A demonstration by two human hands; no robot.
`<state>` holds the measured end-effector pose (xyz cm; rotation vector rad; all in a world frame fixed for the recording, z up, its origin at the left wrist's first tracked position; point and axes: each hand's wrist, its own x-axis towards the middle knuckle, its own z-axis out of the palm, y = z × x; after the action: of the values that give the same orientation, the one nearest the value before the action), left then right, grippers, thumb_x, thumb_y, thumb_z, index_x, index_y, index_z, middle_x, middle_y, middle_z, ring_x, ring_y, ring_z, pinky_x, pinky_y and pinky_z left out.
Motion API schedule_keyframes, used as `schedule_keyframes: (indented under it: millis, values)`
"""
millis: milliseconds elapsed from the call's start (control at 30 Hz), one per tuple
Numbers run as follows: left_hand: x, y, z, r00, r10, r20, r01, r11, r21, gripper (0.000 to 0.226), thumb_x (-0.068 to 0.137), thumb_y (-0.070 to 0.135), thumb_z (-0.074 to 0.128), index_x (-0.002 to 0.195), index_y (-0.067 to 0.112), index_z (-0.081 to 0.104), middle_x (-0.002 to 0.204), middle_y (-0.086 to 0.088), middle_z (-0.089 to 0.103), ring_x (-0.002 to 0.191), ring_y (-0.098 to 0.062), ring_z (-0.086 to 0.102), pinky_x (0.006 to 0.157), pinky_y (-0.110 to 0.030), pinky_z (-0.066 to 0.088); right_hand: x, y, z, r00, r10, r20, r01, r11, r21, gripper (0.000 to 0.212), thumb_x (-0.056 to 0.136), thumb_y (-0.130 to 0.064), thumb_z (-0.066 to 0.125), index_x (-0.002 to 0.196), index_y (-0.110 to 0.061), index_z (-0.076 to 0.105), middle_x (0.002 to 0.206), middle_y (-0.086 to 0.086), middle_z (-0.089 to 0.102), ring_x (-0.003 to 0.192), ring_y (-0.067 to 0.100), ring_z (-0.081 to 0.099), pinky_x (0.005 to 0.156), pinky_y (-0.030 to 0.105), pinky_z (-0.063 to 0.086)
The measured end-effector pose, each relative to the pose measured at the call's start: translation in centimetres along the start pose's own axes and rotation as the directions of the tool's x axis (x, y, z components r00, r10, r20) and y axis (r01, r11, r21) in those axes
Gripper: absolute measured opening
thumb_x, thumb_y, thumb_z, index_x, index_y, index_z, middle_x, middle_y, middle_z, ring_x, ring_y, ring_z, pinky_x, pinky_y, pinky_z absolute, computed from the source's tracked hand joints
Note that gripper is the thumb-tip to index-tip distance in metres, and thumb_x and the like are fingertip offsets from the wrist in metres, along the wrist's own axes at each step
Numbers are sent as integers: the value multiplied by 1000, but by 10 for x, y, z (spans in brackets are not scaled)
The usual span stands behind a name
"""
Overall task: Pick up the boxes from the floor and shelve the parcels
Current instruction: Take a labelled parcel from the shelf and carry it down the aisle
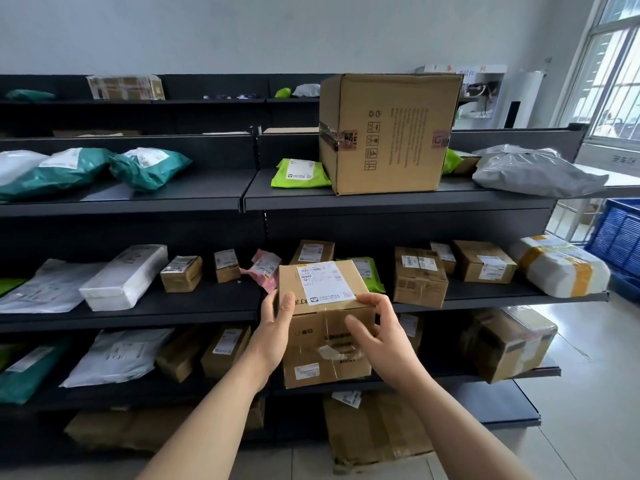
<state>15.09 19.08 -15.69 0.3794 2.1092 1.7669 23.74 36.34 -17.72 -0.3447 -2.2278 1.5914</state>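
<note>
I hold a small brown cardboard box (323, 287) with a white shipping label on top, in front of the middle shelf (207, 308) of a dark metal rack. My left hand (277, 327) grips its left side, thumb on the top. On the front right corner sits my right hand (377, 327), fingers curled over the top edge. The box hovers just above a larger taped carton (325, 355) on the shelf below. Behind it lie a brown box (313, 251) and a green mailer (369, 271).
The top shelf carries a big carton (386, 133), teal bags (104, 171), a green mailer (299, 173) and a grey bag (536, 173). Boxes (419, 277) and white parcels (126, 277) fill the middle shelf. A flattened carton (374, 431) leans at floor level. A blue crate (620, 237) stands right.
</note>
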Motion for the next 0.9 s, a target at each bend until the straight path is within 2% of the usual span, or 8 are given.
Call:
schedule_keyframes:
  millis: [100,200,300,400,533,600,733,900]
  values:
    - [-4,-3,-1,998,64,0,-64,998,-9,64,84,69,32,143,56,10,143,10,47,131,-19,45,109,-52,35,2,-6,4,998,14,-62,-12,999,31,9,94,-41,50,100,-36,50,117,2,55,99,14,58,78,30,52]
    - [-11,-9,-3,996,90,9,-90,995,-30,54,88,62,36,135,68,10,143,15,47,131,-16,45,110,-52,34,2,-7,9,995,25,-95,-25,1000,11,8,97,-35,48,100,-28,49,116,4,54,95,14,57,73,25,47]
    - [-14,-17,-7,996,91,5,-90,995,-44,49,86,63,40,119,82,9,144,16,46,132,-16,46,109,-54,36,-1,-8,10,998,37,-60,-36,999,11,23,97,-31,48,119,-34,43,124,-1,46,97,10,56,75,25,48]
    - [-16,-22,-7,996,92,5,-92,995,-36,55,89,59,43,128,76,8,144,18,45,132,-15,44,109,-53,36,-4,-7,7,999,34,14,-34,999,-14,50,98,-29,46,141,-44,26,133,-6,33,106,8,52,81,23,50]
    - [-20,-20,3,994,113,-4,-113,993,28,58,95,49,40,138,66,4,144,23,37,135,-11,38,114,-47,31,-4,2,0,995,-40,92,48,994,-96,66,93,-40,54,145,-52,15,148,-17,25,123,7,42,89,21,49]
    - [-21,-19,9,992,122,-15,-121,991,59,60,97,46,39,141,61,2,138,27,37,133,-7,37,116,-42,28,-2,6,-4,990,-83,112,99,983,-152,69,91,-47,55,144,-56,12,151,-20,20,124,4,41,91,22,46]
    - [-24,-19,20,992,120,-44,-115,988,106,63,96,45,40,142,58,-1,143,27,32,133,-4,35,116,-38,29,5,17,-13,977,-133,166,167,963,-213,69,88,-56,52,138,-66,6,155,-18,13,131,12,39,97,40,51]
    - [-23,-21,32,990,122,-70,-105,973,205,69,95,45,41,146,49,-6,153,18,25,139,-8,31,115,-34,29,13,23,-23,966,-145,214,193,955,-225,71,90,-53,51,140,-63,2,155,-19,10,133,11,34,100,40,48]
